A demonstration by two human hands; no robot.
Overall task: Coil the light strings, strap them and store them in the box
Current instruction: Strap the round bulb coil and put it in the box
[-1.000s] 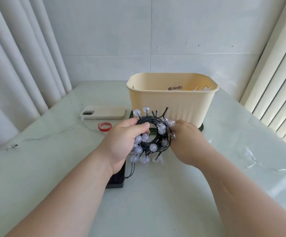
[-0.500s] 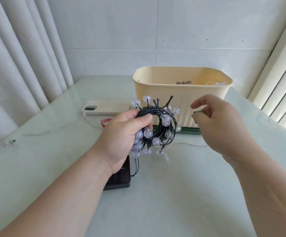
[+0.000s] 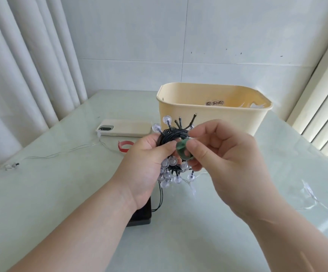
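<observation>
My left hand (image 3: 145, 163) grips a coiled dark-wired light string (image 3: 174, 134) with clear round bulbs, held above the table in front of the cream box (image 3: 214, 116). My right hand (image 3: 222, 154) pinches a green strap (image 3: 183, 152) against the coil's right side. The string's wires hang down to a black battery pack (image 3: 142, 214) on the table, partly hidden under my left wrist. Something small and metallic lies inside the box, along with something white.
A phone (image 3: 124, 130) in a cream case lies at the left of the box, with a red strap (image 3: 124, 147) in front of it. Thin clear-wire light strings trail over the table at the left (image 3: 61, 154) and right (image 3: 312, 201). Curtains hang on both sides.
My right hand left the coil, went towards the foot of the box, and came back to the coil holding the green strap. My left hand kept its grip on the coil.
</observation>
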